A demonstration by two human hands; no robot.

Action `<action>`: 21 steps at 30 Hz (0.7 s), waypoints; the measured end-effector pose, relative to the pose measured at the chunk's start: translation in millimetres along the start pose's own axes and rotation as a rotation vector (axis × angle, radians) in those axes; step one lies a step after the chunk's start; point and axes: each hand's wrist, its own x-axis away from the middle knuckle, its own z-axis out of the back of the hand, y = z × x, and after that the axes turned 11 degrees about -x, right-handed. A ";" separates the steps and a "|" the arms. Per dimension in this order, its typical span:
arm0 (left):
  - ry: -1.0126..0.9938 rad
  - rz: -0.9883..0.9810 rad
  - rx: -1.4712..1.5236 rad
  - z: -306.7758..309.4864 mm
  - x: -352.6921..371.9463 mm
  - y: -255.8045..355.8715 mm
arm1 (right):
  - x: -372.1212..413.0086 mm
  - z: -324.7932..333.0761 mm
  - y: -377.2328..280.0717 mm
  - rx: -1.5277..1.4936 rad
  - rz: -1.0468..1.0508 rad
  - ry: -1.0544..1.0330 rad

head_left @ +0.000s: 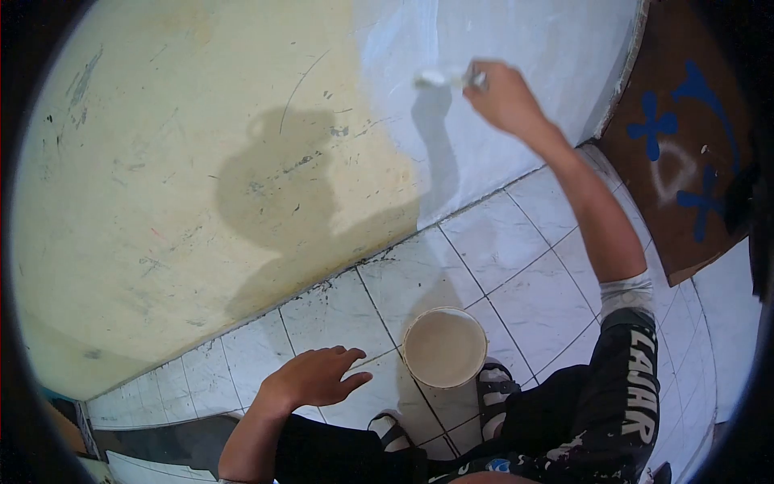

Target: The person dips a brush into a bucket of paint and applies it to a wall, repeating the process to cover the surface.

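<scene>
My right hand (504,97) is raised against the wall and grips a paintbrush (442,78) whose bristles touch the freshly white-painted patch (500,48). The rest of the wall (177,161) is yellowish and scuffed. My left hand (316,377) hovers with fingers spread and relaxed above the tiled floor, holding nothing. Just right of it stands a round bucket of whitish paint (444,348) on the floor, between my knees and the wall.
White marbled floor tiles (500,242) run along the wall's base. A brown door or board with blue spray marks (685,145) stands at the right. My sandalled feet (493,385) are next to the bucket. My shadow falls on the wall.
</scene>
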 end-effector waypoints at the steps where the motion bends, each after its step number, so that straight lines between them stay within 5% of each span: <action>1: 0.000 0.003 0.004 0.2 -0.7 0.2 | -11.9 14.2 -6.2 -0.012 0.049 0.028; 8: -0.054 0.020 0.010 5.6 -6.5 0.2 | -38.4 69.5 -63.2 -0.096 0.194 0.306; 12: -0.055 0.003 0.010 -0.1 -12.4 -7.1 | -45.8 26.6 -32.9 0.047 0.297 0.349; 17: -0.044 -0.008 0.018 2.4 -11.5 -6.5 | 36.7 -73.3 29.1 -0.121 0.169 0.171; 21: -0.022 -0.018 0.002 -0.8 -9.0 -8.8 | 110.1 -104.2 58.2 -0.042 -0.029 -0.164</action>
